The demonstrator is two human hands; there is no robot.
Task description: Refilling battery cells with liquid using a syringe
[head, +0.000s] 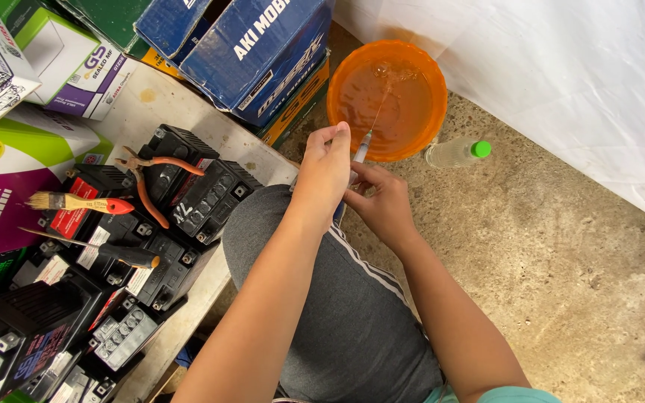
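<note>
Above the orange basin (352, 89), left hand (325, 168) and right hand (382, 203) grip a mostly hidden syringe (360, 148).

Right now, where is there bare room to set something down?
The concrete floor right of the knee, below the bottle and basin, lies bare. The bench is crowded: batteries, pliers, brush, with one small patch below the boxes.
</note>
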